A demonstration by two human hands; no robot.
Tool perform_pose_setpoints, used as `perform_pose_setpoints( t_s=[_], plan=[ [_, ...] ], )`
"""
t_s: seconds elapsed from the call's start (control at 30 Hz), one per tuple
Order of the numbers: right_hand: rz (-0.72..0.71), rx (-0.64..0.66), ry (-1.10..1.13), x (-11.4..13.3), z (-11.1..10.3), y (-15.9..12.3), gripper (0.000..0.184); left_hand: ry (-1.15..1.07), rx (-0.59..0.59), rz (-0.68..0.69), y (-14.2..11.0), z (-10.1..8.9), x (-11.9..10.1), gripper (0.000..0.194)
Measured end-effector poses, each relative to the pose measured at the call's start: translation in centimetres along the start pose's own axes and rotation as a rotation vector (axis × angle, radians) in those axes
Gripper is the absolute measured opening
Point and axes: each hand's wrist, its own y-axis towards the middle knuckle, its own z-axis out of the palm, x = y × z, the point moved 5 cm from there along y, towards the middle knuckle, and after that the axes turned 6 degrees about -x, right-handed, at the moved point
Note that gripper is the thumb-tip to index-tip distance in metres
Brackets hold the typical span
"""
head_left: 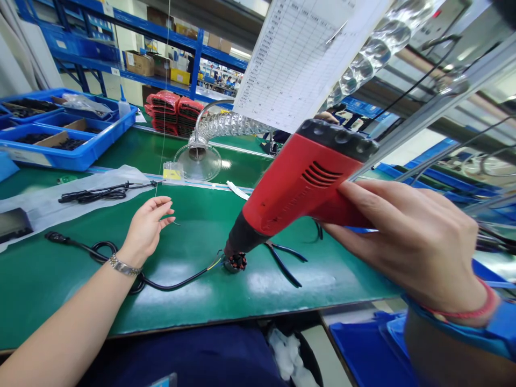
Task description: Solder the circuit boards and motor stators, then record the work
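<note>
My right hand (407,231) is wrapped around the handle of a red heat gun (290,188), whose black nozzle points down. Right under the nozzle sits a small round part with copper-coloured windings (237,262). A black cable (173,286) with a coil and a plug at its far end runs to this part, its thin coloured leads bared near it. Above the bench my left hand (147,228) pinches a thin wire (162,145) that hangs from overhead; a short end pokes out past the fingertips. Pliers (287,263) with dark handles lie right of the wound part.
Blue divided trays (84,153) of small dark parts stand at the back left. Black cables (99,192) lie on a white sheet. A clear extraction hose and funnel (198,164) and red-wrapped bundles (163,110) are behind. A printed sheet (298,64) hangs above.
</note>
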Motion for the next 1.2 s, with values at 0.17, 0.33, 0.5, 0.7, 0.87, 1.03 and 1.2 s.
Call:
perform_pose_setpoints(
  t_s=[0.17,0.33,0.5,0.7,0.87,1.03,1.2],
  plan=[
    [-0.014,0.009,-0.027,0.0,0.4,0.1,0.032,-0.002,0.004,-0.002,0.0,-0.1,0.0,0.029],
    [-0.024,0.034,-0.025,0.1,1.0,0.5,0.032,-0.004,0.007,-0.003,-0.1,0.0,-0.1,0.029],
    [-0.023,0.054,-0.013,0.2,1.9,1.1,0.035,-0.009,0.006,0.002,0.0,0.1,-0.1,0.029],
    [-0.027,0.097,0.023,0.7,3.2,2.2,0.038,-0.011,-0.001,0.002,0.1,-0.1,-0.1,0.029],
    [-0.022,0.121,0.061,1.0,3.6,2.5,0.038,-0.017,0.000,0.000,0.2,-0.2,-0.2,0.029],
    [0.025,0.206,0.082,1.0,3.8,2.3,0.037,-0.016,-0.001,-0.004,0.1,-0.3,-0.2,0.028],
    [0.038,0.223,0.115,1.1,3.9,2.2,0.036,-0.013,0.002,0.002,0.2,-0.3,-0.2,0.028]
  ],
)
